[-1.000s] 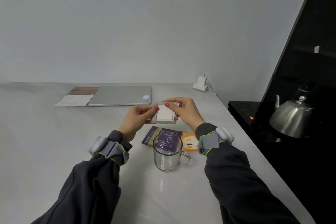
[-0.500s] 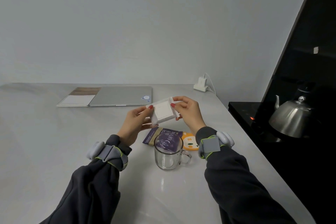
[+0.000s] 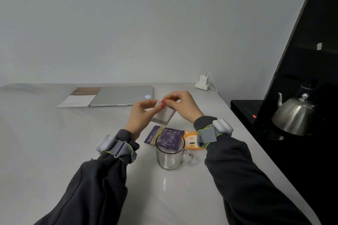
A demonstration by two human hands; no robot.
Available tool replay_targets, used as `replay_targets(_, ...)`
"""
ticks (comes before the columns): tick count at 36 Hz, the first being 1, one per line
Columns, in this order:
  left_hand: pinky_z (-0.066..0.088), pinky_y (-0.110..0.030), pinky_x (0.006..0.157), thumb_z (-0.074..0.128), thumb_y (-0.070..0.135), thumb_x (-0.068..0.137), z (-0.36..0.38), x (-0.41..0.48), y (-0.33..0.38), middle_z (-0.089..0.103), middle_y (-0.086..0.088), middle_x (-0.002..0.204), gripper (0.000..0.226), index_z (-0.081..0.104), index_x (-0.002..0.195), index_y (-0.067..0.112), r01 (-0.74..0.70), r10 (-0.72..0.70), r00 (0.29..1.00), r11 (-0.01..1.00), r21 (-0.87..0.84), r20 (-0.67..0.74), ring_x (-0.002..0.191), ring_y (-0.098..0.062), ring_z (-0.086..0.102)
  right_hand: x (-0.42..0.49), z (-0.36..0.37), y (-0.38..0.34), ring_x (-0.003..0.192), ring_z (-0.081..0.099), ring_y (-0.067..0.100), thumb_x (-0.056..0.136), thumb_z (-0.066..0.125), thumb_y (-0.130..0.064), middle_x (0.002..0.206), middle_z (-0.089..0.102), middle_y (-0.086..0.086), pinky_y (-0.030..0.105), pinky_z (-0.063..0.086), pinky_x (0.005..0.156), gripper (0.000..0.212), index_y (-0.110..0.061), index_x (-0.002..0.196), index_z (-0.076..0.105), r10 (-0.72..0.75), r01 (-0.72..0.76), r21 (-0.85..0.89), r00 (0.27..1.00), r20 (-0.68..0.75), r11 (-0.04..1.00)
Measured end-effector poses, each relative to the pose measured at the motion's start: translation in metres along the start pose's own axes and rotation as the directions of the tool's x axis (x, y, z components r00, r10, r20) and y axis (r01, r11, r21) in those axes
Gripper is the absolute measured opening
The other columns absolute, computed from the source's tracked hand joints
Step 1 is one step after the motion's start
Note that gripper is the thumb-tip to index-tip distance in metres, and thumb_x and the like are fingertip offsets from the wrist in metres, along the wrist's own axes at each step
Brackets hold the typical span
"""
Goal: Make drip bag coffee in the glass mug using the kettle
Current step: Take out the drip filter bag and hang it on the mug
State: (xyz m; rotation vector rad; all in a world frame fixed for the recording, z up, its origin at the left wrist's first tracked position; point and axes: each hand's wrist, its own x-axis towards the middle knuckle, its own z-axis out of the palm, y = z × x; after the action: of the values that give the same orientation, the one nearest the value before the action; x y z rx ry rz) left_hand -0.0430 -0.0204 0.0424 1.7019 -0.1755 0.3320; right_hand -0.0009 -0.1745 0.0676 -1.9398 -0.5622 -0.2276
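Both hands hold a white drip bag (image 3: 163, 116) in the air above the table. My left hand (image 3: 141, 115) pinches its top left corner; my right hand (image 3: 181, 105) pinches the top edge, fingertips nearly meeting. The bag hangs tilted below them. An empty glass mug (image 3: 169, 153) stands on the table (image 3: 45, 142) below the hands, handle to the right. A purple wrapper (image 3: 164, 134) lies just behind the mug. The steel kettle (image 3: 294, 115) sits on a black stove (image 3: 245, 107) at the right.
An orange cartoon coaster (image 3: 192, 139) lies right of the wrapper. A closed laptop (image 3: 122, 95) and a spiral notebook (image 3: 78, 98) lie at the back of the table. A white charger (image 3: 203, 83) sits by the wall. A red light (image 3: 253, 116) glows on the stove.
The drip bag has turned from flat facing me to hanging tilted downward. Both hands' fingertips have come together at its top edge.
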Motion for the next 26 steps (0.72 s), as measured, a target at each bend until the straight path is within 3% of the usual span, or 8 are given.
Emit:
replay_targets(2, 0.048, -0.025, 0.08, 0.073, 0.033, 0.08, 0.0, 0.003, -0.002, 0.075, -0.003, 0.088, 0.021, 0.076, 0.086, 0.013, 0.001, 0.0, 0.997, 1.0, 0.021, -0.071, 0.084, -0.01, 0.067, 0.002, 0.002, 0.002, 0.08, 0.059, 0.013, 0.084, 0.068, -0.011, 0.084, 0.07, 0.006, 0.022, 0.045, 0.077, 0.01, -0.006, 0.091, 0.074, 0.002, -0.002, 0.021, 1.0, -0.004, 1.0)
replay_targets(5, 0.047, -0.022, 0.068, 0.072, 0.022, 0.082, -0.001, 0.003, -0.001, 0.073, -0.005, 0.079, 0.014, 0.074, 0.08, 0.009, 0.019, -0.033, 0.99, 0.995, -0.102, -0.137, 0.069, -0.008, 0.062, 0.002, -0.003, 0.009, 0.083, 0.061, 0.014, 0.083, 0.07, -0.013, 0.089, 0.068, 0.007, 0.019, 0.048, 0.08, 0.023, -0.006, 0.105, 0.07, 0.078, -0.073, 0.119, 0.996, -0.038, 0.99)
replay_targets(8, 0.046, -0.011, 0.06, 0.066, 0.016, 0.086, -0.003, 0.002, -0.003, 0.071, 0.009, 0.069, 0.009, 0.072, 0.081, 0.011, 0.053, -0.078, 0.989, 0.981, -0.188, -0.126, 0.064, 0.001, 0.062, -0.002, -0.009, 0.016, 0.071, 0.059, 0.012, 0.083, 0.071, -0.015, 0.078, 0.066, 0.002, 0.012, 0.048, 0.069, 0.019, -0.002, 0.096, 0.072, 0.127, -0.122, 0.128, 0.992, -0.028, 0.984)
replay_targets(11, 0.048, -0.015, 0.068, 0.066, 0.018, 0.087, -0.005, 0.002, -0.009, 0.072, 0.011, 0.074, 0.009, 0.072, 0.082, 0.014, 0.089, -0.11, 0.989, 0.978, -0.19, -0.1, 0.072, 0.0, 0.062, -0.005, -0.007, 0.015, 0.065, 0.056, 0.009, 0.083, 0.07, -0.015, 0.074, 0.066, 0.004, 0.008, 0.045, 0.062, 0.012, -0.003, 0.087, 0.073, 0.117, -0.111, 0.111, 0.992, -0.041, 0.988)
replay_targets(17, 0.05, -0.02, 0.074, 0.073, 0.021, 0.08, -0.006, 0.005, -0.013, 0.074, -0.006, 0.089, 0.017, 0.074, 0.092, 0.008, 0.048, -0.052, 0.995, 0.998, -0.044, -0.089, 0.08, -0.01, 0.067, -0.004, 0.001, 0.016, 0.071, 0.052, 0.012, 0.082, 0.072, -0.021, 0.081, 0.07, 0.0, 0.021, 0.044, 0.069, 0.009, -0.013, 0.081, 0.075, 0.099, -0.098, 0.01, 0.995, -0.032, 0.995)
replay_targets(20, 0.046, -0.02, 0.072, 0.075, 0.028, 0.077, -0.009, 0.008, -0.013, 0.074, -0.006, 0.087, 0.02, 0.076, 0.088, 0.011, 0.04, -0.038, 0.992, 0.999, 0.02, -0.116, 0.078, -0.011, 0.065, -0.004, 0.0, 0.013, 0.072, 0.053, 0.01, 0.083, 0.071, -0.021, 0.085, 0.07, 0.002, 0.015, 0.043, 0.069, 0.011, -0.012, 0.086, 0.075, 0.089, -0.087, 0.075, 0.996, -0.025, 0.993)
replay_targets(22, 0.046, -0.017, 0.07, 0.073, 0.023, 0.08, -0.009, 0.008, -0.009, 0.072, -0.006, 0.084, 0.014, 0.075, 0.086, 0.011, 0.043, -0.052, 0.988, 0.997, -0.065, -0.145, 0.073, -0.005, 0.062, -0.003, -0.002, 0.012, 0.075, 0.056, 0.012, 0.083, 0.07, -0.022, 0.086, 0.069, 0.0, 0.016, 0.045, 0.071, 0.011, -0.012, 0.085, 0.072, 0.112, -0.099, 0.162, 0.991, -0.074, 0.982)
replay_targets(26, 0.047, -0.022, 0.081, 0.073, 0.023, 0.08, -0.008, 0.009, -0.007, 0.073, -0.006, 0.089, 0.01, 0.075, 0.086, 0.015, 0.047, -0.075, 0.981, 0.986, -0.157, -0.177, 0.079, -0.006, 0.062, -0.003, -0.007, 0.014, 0.085, 0.056, 0.012, 0.081, 0.071, -0.012, 0.09, 0.064, 0.001, 0.017, 0.043, 0.075, 0.022, -0.013, 0.066, 0.055, 0.171, -0.106, 0.276, 0.96, -0.223, 0.955)
